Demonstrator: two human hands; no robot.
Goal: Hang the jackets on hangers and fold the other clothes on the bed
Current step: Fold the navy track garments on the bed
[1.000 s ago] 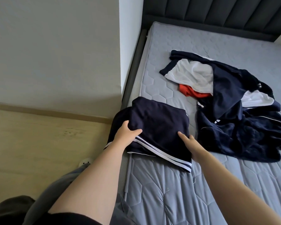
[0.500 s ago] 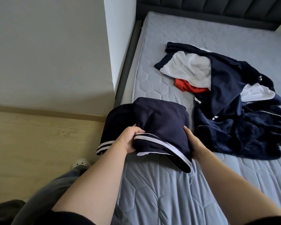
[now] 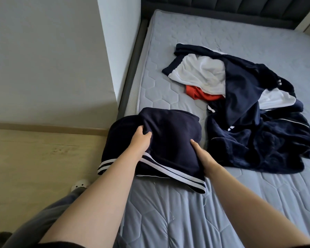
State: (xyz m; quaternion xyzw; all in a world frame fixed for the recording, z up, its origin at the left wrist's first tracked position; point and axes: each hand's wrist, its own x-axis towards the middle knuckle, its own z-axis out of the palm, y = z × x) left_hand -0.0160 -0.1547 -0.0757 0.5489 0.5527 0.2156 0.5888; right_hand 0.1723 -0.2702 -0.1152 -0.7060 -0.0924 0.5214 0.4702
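Left hand (image 3: 141, 138) grips the folded navy garment (image 3: 172, 133); right hand (image 3: 203, 155) pinches its right edge.

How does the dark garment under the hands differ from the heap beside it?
The navy garment is folded, held by left hand and right hand; the heap lies crumpled, untouched. The navy garment shows only white stripes; the heap includes white and orange cloth. Both rest on the mattress.

Left grip (image 3: 140, 140) curled, right grip (image 3: 201, 154) half-hidden

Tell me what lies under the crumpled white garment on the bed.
An orange-red cloth pokes out from beneath the crumpled white garment; how far it extends underneath is hidden.
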